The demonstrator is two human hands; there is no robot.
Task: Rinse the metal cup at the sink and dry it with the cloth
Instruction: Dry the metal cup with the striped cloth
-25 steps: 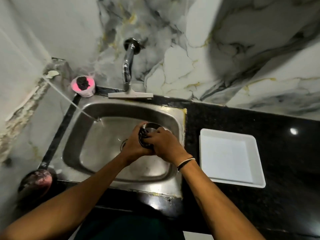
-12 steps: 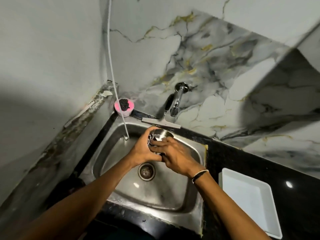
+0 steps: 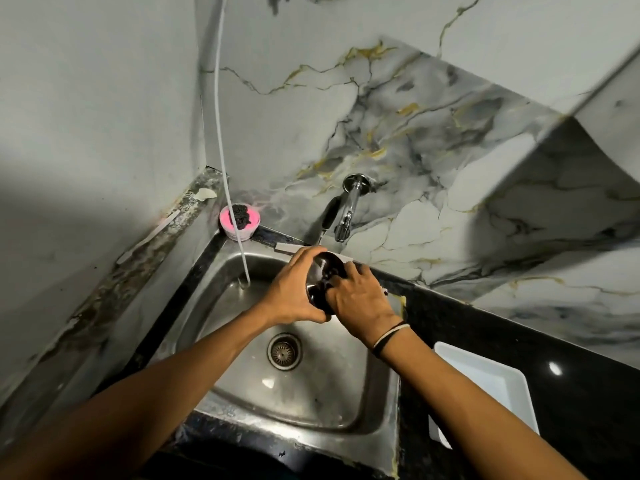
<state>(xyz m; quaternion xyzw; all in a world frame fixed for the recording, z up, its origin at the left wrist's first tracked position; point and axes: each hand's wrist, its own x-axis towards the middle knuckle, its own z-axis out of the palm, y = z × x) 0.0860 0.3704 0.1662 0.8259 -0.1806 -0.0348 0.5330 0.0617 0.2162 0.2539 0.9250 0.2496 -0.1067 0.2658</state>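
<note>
Steel sink [image 3: 221,327] below both hands; black table [image 3: 519,327] and white tray [image 3: 491,382] off to the right hand's side. Our left hand [image 3: 294,292] wraps the metal cup [image 3: 323,277], closed around its wall; right hand [image 3: 360,299] curls fingers [image 3: 337,280] into its mouth. Tap [image 3: 346,216] just beyond, no water visible. We'd turn the cup steadily, rubbing the inside, grip firm since wet steel slips.

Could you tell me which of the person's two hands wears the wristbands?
The right hand does: a dark and a light band circle its wrist. The left hand has a bare wrist. Both hold the metal cup above the sink.
</note>
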